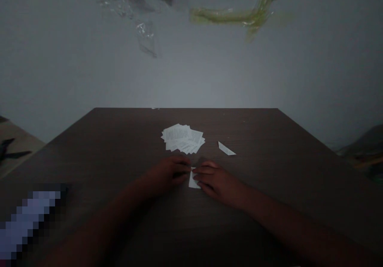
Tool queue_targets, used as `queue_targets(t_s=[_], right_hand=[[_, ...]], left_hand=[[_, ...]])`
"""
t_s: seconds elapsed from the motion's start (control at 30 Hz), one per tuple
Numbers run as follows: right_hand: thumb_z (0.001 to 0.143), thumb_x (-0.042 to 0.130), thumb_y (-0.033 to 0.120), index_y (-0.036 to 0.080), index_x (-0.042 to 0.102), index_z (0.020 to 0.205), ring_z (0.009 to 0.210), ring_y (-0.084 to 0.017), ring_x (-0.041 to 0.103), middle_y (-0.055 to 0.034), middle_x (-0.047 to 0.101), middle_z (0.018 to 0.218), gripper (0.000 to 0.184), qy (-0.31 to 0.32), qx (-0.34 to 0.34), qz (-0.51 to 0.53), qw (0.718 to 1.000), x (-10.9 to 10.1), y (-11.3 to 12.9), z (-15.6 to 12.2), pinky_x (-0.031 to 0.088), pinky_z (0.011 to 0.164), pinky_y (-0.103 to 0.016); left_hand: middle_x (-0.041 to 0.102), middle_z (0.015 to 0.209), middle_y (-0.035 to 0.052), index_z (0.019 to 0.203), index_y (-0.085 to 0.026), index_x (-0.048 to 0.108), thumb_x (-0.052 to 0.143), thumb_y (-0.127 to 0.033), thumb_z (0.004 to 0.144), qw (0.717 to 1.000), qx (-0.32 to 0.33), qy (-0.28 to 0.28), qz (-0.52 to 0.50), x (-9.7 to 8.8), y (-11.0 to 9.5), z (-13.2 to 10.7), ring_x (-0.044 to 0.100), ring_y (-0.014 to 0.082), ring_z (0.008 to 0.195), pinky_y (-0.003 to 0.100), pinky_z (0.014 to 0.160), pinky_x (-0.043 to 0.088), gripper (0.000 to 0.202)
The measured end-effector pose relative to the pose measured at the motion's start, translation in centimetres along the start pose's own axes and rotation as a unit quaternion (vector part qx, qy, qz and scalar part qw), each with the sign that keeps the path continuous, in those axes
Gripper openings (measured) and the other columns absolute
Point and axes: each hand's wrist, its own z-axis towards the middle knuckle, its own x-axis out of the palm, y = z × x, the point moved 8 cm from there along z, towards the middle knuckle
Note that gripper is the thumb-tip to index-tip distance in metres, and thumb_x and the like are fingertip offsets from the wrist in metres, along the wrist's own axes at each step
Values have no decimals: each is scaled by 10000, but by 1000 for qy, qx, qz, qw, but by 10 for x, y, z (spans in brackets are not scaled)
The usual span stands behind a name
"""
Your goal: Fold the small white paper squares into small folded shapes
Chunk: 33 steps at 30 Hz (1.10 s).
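Note:
A small piece of white paper (194, 183) lies on the dark table between my two hands, and looks folded. My right hand (218, 181) is over its right part, its fingertips pressing the paper against the table. From the other side my left hand (175, 172), fingers bent, holds the paper's left edge near its upper corner. Parts of the paper are hidden beneath my right fingers. Just beyond my hands is a loose, fanned pile of printed paper pieces (182, 139). A narrow folded strip of printed paper (226, 149) rests to the right of that pile.
The brown wood-grain table (125, 131) reaches back to a pale wall (191, 67) with clear and yellowish tape (227, 16) on it. A blurred-out, pixelated object (30, 221) lies at the near left. Dark items (14, 154) stand beyond the table's left edge.

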Motion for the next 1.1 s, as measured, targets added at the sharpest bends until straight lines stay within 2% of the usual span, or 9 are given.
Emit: queue_targets(t_s=[0.07, 0.2, 0.3, 0.43, 0.53, 0.6, 0.8, 0.93, 1.1], right_hand=[[1217, 796, 160, 223, 945, 1402, 1405, -325, 856, -151, 949, 1488, 245, 2, 4, -2, 1000, 0, 0, 0, 718, 1240, -500], [1201, 801, 139, 242, 940, 1445, 1423, -325, 839, -154, 938, 1522, 299, 13, 7, 4, 1000, 2, -1, 0, 699, 1256, -532], [1193, 824, 162, 249, 933, 1475, 1460, -348, 814, -159, 928, 1544, 315, 18, 15, 11, 1000, 2, -3, -2, 689, 1266, -562], [1175, 912, 288, 215, 919, 1495, 1500, -389, 793, -183, 917, 1568, 328, 17, 16, 17, 1000, 1, -2, -4, 682, 1292, -590], [1189, 899, 304, 198, 911, 1503, 1513, -375, 794, -192, 911, 1574, 332, 16, 21, 21, 999, 0, -3, -4, 675, 1308, -579], [1198, 880, 288, 202, 907, 1509, 1524, -358, 794, -188, 905, 1589, 323, 21, 25, 27, 999, 0, -4, -5, 668, 1318, -569], [1194, 896, 308, 217, 904, 1498, 1531, -351, 799, -171, 910, 1576, 317, 22, 26, 36, 999, 1, -8, -5, 661, 1322, -579], [1197, 891, 281, 237, 894, 1524, 1529, -347, 800, -166, 907, 1584, 331, 18, 20, 36, 999, 1, -8, -5, 659, 1321, -582], [1179, 902, 271, 240, 898, 1530, 1510, -358, 806, -175, 905, 1588, 353, 17, 17, 28, 999, 3, -8, -5, 671, 1303, -593]], left_hand=[[857, 1623, 125, 1353, -266, 932, 872, -226, 1116, 999, -31, -17, 6, 4, 7, 1, 824, 371, 1507, 568, 1394, 623, 248], [825, 1695, 148, 1436, -283, 899, 962, -287, 1075, 997, -70, -30, 21, 10, 17, -2, 757, 410, 1619, 627, 1450, 570, 367], [823, 1698, 134, 1451, -295, 905, 945, -289, 1099, 999, -44, -9, 9, 8, 15, -4, 772, 384, 1591, 596, 1440, 583, 355], [823, 1704, 108, 1436, -306, 946, 892, -229, 1141, 1000, -9, 30, -6, -3, 3, -7, 776, 362, 1594, 562, 1440, 578, 310], [787, 1783, 102, 1347, -321, 995, 856, -181, 1154, 998, 0, 57, -3, -10, -5, -13, 743, 390, 1666, 588, 1457, 561, 277], [757, 1836, 96, 1323, -330, 1009, 826, -158, 1169, 997, 18, 79, -6, -11, -13, -17, 750, 383, 1669, 567, 1443, 579, 294], [760, 1850, 100, 1349, -323, 1005, 781, -49, 1134, 996, 31, 85, 21, -7, -23, -19, 749, 402, 1682, 567, 1425, 605, 414], [774, 1814, 118, 1301, -268, 989, 760, -43, 1128, 995, 28, 89, 47, -5, -28, -17, 739, 399, 1684, 555, 1438, 588, 364], [762, 1833, 115, 1244, -293, 981, 764, -95, 1150, 993, 28, 97, 56, -5, -27, -17, 744, 374, 1677, 541, 1436, 592, 308]])
